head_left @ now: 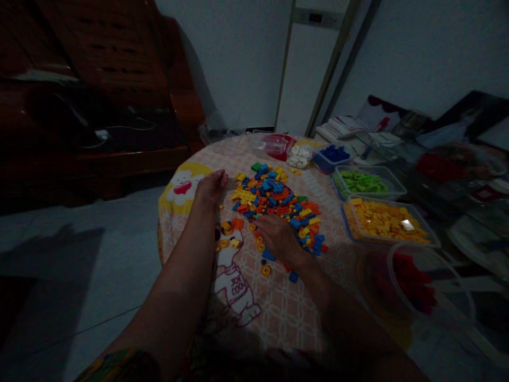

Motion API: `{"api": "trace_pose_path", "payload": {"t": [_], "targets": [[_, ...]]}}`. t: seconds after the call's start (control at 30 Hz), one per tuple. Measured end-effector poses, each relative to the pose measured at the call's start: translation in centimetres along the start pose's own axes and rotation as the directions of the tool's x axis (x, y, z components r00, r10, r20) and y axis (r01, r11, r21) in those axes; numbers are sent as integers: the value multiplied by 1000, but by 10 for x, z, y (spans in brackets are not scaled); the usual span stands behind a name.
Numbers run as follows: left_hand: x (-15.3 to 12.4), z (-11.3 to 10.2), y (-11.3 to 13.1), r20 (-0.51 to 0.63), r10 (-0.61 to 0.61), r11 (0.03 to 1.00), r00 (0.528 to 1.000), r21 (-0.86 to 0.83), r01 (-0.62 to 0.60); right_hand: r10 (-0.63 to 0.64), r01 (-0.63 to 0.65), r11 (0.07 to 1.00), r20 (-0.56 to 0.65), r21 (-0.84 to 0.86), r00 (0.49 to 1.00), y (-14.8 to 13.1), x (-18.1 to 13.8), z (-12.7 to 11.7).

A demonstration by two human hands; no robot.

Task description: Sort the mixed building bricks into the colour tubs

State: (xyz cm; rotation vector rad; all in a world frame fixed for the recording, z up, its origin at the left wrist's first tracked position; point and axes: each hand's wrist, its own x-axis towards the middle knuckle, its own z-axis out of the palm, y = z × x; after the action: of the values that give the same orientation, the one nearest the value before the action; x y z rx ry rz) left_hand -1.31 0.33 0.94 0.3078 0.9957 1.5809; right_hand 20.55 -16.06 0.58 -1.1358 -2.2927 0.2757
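Observation:
A heap of small plastic building bricks in blue, orange, yellow and green lies on a round table under a patterned cloth. My left hand rests flat on the cloth at the heap's left edge, fingers stretched out, holding nothing. My right hand lies palm down on the near edge of the heap, fingers spread over the bricks. Several yellow wheel-like pieces sit between my two hands.
Clear tubs line the right side: one of yellow bricks, one of green, one of blue, one of red. A red-lidded tub and white pieces sit at the back. Dark wooden furniture stands left.

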Motion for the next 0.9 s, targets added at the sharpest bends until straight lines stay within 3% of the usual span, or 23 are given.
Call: {"api": "trace_pose_path", "payload": {"t": [0.13, 0.27, 0.33, 0.43, 0.5, 0.57, 0.7, 0.8, 0.9], "targets": [[1, 0, -1, 10, -18, 999, 1000, -31, 18, -52, 64, 990, 91, -129, 994, -11, 2, 17], [1, 0, -1, 0, -19, 999, 1000, -44, 19, 8, 13, 987, 126, -161, 992, -13, 3, 23], [0, 0, -1, 9, -10, 999, 1000, -34, 10, 48, -37, 995, 124, -90, 991, -10, 4, 23], [-1, 0, -1, 38, -8, 1000, 999, -11, 8, 139, -143, 972, 34, 188, 990, -3, 4, 19], [-1, -1, -1, 51, -10, 1000, 999, 6, 9, 253, -211, 872, -37, 443, 967, 3, 3, 16], [0, -1, -2, 54, -4, 1000, 999, 8, 4, 386, -259, 709, -54, 656, 921, 6, 2, 12], [3, -2, -4, 52, 25, 1000, 998, 10, -26, 551, -277, 419, 0, 865, 835, 6, 2, 3], [6, -2, -5, 55, 44, 999, 998, 28, -45, 602, -293, 321, 45, 901, 797, 2, 3, -5], [10, -4, -6, 65, 43, 998, 997, 51, -46, 635, -343, 329, 63, 880, 770, 1, 3, -12]]}}
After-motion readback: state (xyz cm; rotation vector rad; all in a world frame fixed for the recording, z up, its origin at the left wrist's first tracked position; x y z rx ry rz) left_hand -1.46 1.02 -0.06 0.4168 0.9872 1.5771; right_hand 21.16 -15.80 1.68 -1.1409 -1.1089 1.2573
